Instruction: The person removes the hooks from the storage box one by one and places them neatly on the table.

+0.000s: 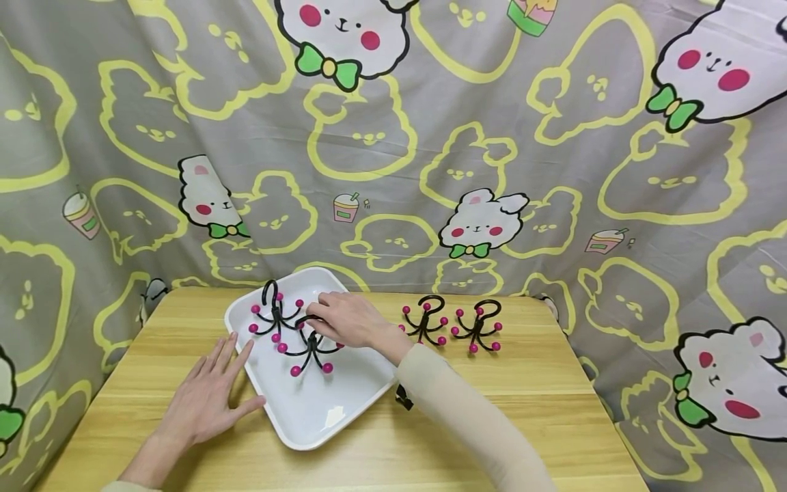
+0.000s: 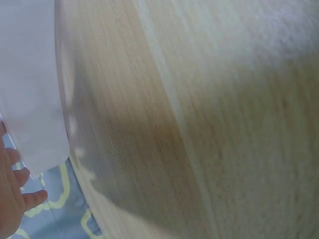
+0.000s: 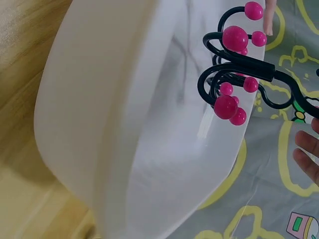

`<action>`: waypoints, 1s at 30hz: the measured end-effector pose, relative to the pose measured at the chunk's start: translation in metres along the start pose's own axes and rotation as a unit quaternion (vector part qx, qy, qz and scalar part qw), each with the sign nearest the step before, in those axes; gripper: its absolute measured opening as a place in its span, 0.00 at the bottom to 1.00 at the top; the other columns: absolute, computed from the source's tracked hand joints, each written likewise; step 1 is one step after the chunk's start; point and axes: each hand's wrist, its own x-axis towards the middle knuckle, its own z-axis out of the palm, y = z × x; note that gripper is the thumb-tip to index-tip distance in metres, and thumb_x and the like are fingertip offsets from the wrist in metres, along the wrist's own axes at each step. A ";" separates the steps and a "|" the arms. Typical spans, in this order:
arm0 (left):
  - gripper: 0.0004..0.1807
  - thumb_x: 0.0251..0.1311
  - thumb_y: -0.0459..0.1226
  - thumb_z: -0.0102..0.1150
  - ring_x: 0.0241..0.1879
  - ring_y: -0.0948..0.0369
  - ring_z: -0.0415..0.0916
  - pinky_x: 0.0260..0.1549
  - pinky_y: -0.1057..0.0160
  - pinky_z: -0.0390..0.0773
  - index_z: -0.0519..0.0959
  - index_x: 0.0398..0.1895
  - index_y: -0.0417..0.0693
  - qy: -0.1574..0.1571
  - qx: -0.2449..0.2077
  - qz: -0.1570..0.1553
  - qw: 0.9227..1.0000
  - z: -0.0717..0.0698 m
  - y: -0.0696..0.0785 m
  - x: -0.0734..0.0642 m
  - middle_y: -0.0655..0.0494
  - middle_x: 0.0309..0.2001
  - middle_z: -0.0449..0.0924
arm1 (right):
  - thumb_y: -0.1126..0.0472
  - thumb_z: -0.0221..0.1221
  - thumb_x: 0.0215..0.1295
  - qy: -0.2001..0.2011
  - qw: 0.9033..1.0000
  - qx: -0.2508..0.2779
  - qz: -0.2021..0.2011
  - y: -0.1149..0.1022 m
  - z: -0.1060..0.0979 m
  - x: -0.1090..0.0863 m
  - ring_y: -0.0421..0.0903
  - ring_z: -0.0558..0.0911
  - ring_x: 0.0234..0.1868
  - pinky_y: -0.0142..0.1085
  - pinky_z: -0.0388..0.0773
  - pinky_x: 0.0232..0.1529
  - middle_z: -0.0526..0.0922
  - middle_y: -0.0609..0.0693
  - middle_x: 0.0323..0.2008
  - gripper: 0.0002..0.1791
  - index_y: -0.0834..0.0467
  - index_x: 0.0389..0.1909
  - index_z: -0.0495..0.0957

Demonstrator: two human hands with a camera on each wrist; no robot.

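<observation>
My right hand (image 1: 350, 320) pinches the hooked top of a black multi-arm hook (image 1: 312, 347) with pink ball tips, over the white tray (image 1: 335, 410). In the right wrist view this hook (image 3: 251, 67) stands with its arms spread, and my fingers (image 3: 308, 144) are at its curved end. Another such hook (image 1: 277, 317) is inside the tray at the far left, its curved top pointing up. My left hand (image 1: 203, 396) is spread along the tray's left side, fingers straight, thumb at the rim. In the left wrist view, fingers (image 2: 20, 177) lie beside the tray (image 2: 30, 79).
Two more black hooks, one nearer the tray (image 1: 424, 324) and one farther right (image 1: 477, 328), lie on the wooden table (image 1: 492, 417). A small black item (image 1: 404, 398) shows beneath my right sleeve. A patterned grey curtain (image 1: 381, 150) hangs around the table's back and sides.
</observation>
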 end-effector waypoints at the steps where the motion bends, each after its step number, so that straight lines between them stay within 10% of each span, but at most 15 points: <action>1: 0.62 0.56 0.72 0.62 0.80 0.34 0.59 0.69 0.26 0.68 0.53 0.86 0.52 0.000 0.000 0.000 1.000 0.000 0.000 0.000 0.32 0.82 0.56 | 0.46 0.52 0.82 0.003 1.000 -0.001 0.000 0.001 -0.001 -0.002 0.38 0.77 0.31 0.30 0.74 0.31 0.79 0.41 0.35 0.12 0.44 0.51 0.82; 30: 0.63 0.57 0.71 0.63 0.80 0.34 0.58 0.72 0.26 0.66 0.45 0.88 0.56 -0.012 -0.002 -0.006 1.000 0.000 0.000 0.000 0.32 0.83 0.53 | 0.50 0.59 0.78 0.088 0.996 -0.014 0.001 0.022 -0.058 -0.055 0.36 0.75 0.29 0.29 0.75 0.30 0.81 0.40 0.35 0.07 0.44 0.48 0.84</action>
